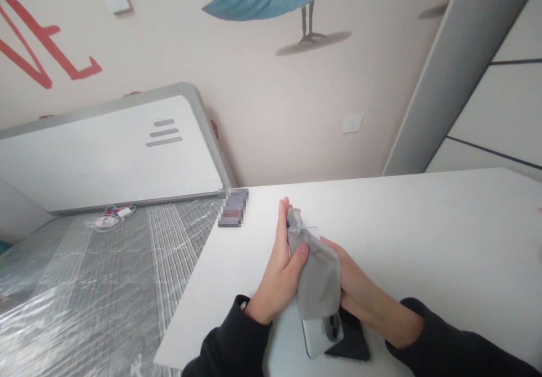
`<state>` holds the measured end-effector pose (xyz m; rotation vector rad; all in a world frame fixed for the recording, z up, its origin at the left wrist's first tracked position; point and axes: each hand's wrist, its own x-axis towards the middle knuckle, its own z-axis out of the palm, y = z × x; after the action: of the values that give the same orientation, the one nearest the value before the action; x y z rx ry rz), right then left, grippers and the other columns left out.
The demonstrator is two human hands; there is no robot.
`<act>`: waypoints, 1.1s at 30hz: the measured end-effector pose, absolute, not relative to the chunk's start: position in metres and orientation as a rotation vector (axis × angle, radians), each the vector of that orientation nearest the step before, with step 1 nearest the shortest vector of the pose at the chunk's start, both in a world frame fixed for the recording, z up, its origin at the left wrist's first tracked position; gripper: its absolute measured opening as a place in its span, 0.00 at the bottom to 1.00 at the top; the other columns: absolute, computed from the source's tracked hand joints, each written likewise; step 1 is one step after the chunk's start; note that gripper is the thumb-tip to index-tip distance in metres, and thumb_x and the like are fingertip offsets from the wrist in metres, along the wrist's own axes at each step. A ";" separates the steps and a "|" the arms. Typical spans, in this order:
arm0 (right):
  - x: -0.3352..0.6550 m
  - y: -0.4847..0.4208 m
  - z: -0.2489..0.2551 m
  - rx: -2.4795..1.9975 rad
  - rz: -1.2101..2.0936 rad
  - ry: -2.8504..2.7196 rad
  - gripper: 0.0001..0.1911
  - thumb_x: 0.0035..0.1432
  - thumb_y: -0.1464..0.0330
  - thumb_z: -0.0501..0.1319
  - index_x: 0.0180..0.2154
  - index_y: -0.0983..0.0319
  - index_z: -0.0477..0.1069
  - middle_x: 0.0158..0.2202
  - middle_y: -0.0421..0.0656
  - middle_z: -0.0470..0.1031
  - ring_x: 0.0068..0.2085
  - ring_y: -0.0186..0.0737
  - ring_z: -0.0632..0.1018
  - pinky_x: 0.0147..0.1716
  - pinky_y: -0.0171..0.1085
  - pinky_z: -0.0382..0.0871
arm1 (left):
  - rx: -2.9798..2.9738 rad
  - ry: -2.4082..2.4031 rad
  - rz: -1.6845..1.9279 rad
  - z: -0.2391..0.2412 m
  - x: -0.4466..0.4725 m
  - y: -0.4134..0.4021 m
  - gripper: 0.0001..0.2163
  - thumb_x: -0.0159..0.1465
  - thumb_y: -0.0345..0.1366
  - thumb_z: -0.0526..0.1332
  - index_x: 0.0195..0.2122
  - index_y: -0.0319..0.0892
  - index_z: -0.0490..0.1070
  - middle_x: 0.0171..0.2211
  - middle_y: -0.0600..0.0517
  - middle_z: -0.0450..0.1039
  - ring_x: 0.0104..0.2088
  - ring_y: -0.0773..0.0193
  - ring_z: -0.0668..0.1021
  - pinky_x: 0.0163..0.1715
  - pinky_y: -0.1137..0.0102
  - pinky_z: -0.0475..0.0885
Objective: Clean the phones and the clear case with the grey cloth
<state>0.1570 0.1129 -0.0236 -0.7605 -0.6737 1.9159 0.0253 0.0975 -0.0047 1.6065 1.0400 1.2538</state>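
Note:
Over the white table, both my hands hold a white smartphone, back side up with its camera lenses showing. A grey cloth is draped over most of the phone. My left hand presses the cloth against the phone, thumb on the fabric and fingers straight behind it. My right hand supports the phone from underneath on the right, its fingers mostly hidden by the cloth. A flat black case or pad lies on the table just below the phone.
A small blurred-out object lies at the table's far left corner. Left of the table is a plastic-wrapped mattress with a white headboard and a cable bundle. A wall socket is behind the table.

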 end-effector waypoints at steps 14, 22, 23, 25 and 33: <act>0.167 0.123 -0.027 -0.844 1.739 -0.696 0.28 0.37 0.52 0.80 0.37 0.60 0.78 0.35 0.46 0.85 0.39 0.54 0.84 0.37 0.45 0.78 | 1.549 1.346 1.207 -0.002 0.031 0.102 0.18 0.70 0.41 0.57 0.59 0.43 0.69 0.52 0.43 0.78 0.49 0.57 0.79 0.35 0.69 0.78; 0.166 0.117 -0.020 -0.820 1.633 -0.686 0.23 0.45 0.54 0.76 0.41 0.58 0.79 0.43 0.45 0.85 0.49 0.56 0.82 0.51 0.50 0.76 | 1.650 1.299 1.104 -0.004 0.034 0.103 0.16 0.73 0.43 0.53 0.53 0.40 0.73 0.51 0.42 0.78 0.49 0.53 0.79 0.46 0.61 0.78; 0.165 0.114 -0.018 -0.778 1.637 -0.690 0.23 0.47 0.57 0.76 0.44 0.57 0.79 0.46 0.44 0.84 0.52 0.55 0.81 0.54 0.50 0.74 | 1.652 1.280 1.137 -0.004 0.035 0.103 0.17 0.74 0.43 0.51 0.55 0.40 0.71 0.53 0.42 0.77 0.53 0.53 0.78 0.53 0.59 0.75; 0.163 0.110 -0.015 -0.702 1.669 -0.714 0.26 0.48 0.60 0.76 0.50 0.55 0.78 0.52 0.43 0.82 0.56 0.53 0.79 0.60 0.49 0.69 | 1.643 1.246 1.215 -0.005 0.036 0.103 0.19 0.76 0.45 0.49 0.62 0.42 0.65 0.59 0.43 0.73 0.61 0.53 0.74 0.63 0.56 0.67; 0.154 0.101 -0.017 -0.591 1.833 -0.798 0.29 0.53 0.43 0.70 0.47 0.57 0.81 0.51 0.48 0.83 0.62 0.54 0.74 0.63 0.50 0.66 | 1.561 1.361 1.411 -0.006 0.041 0.104 0.31 0.76 0.53 0.41 0.75 0.43 0.42 0.77 0.44 0.42 0.76 0.59 0.46 0.75 0.59 0.43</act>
<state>0.1538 0.1011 -0.0166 -0.5905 -0.7976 1.8326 0.0410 0.1045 -0.0056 1.5609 1.3610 1.4114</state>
